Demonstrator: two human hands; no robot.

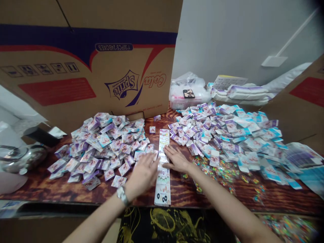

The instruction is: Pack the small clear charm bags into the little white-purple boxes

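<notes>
A long strip of white printed cards (162, 189) lies lengthwise on the dark wooden table (182, 194), between two heaps of small white-and-purple packets. The left heap (103, 145) and the larger right heap (225, 135) both spread wide. My left hand (143, 175) lies flat and open, its fingertips at the strip's left edge. My right hand (176, 158) rests with spread fingers across the strip's middle, hiding part of it. Neither hand grips anything. A silver wristwatch (122, 195) sits on my left wrist.
Glittery multicoloured packets (217, 172) lie beyond my right hand. A large Sprite cardboard carton (88, 60) stands behind the table. A plastic bag with a phone (188, 93) sits at the back, beside white packs (243, 92). A steel pot (22, 158) stands at far left.
</notes>
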